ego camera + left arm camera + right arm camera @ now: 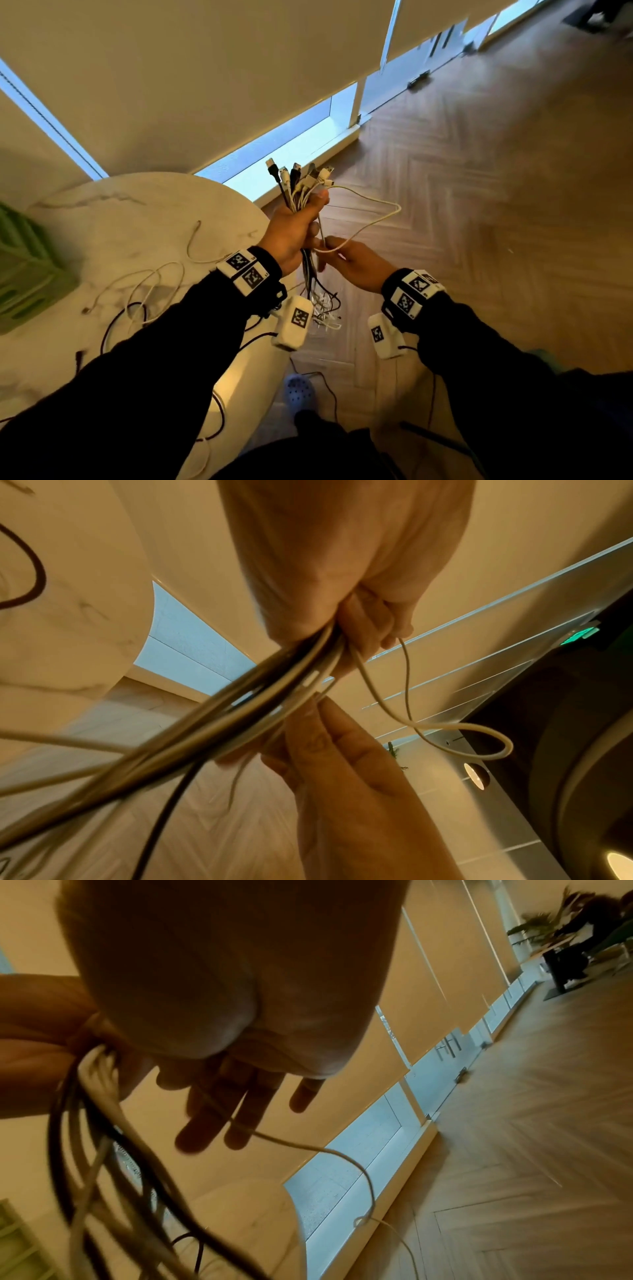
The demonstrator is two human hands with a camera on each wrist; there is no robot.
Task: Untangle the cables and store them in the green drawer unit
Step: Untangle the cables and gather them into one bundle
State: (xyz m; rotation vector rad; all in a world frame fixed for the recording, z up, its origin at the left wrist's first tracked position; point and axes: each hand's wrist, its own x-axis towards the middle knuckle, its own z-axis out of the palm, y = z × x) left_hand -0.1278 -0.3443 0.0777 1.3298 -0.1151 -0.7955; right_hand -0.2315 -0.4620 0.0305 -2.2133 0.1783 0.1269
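Cables: a mixed black and white bundle, gripped upright in the clenched left hand, off the right edge of the round marble table and above the wooden floor. Plug ends fanned out above the fist; loose tails hanging below it, level with the table edge. One thin white cable looped out to the right, away from the table, its lower run pinched between thumb and forefinger of the right hand, just beside the left fist. Other right fingers nearly straight in the right wrist view, the thin cable lying across them. More cables, white and dark, lying loose on the table top. Green drawer unit standing at the table's left side, well apart from both hands.
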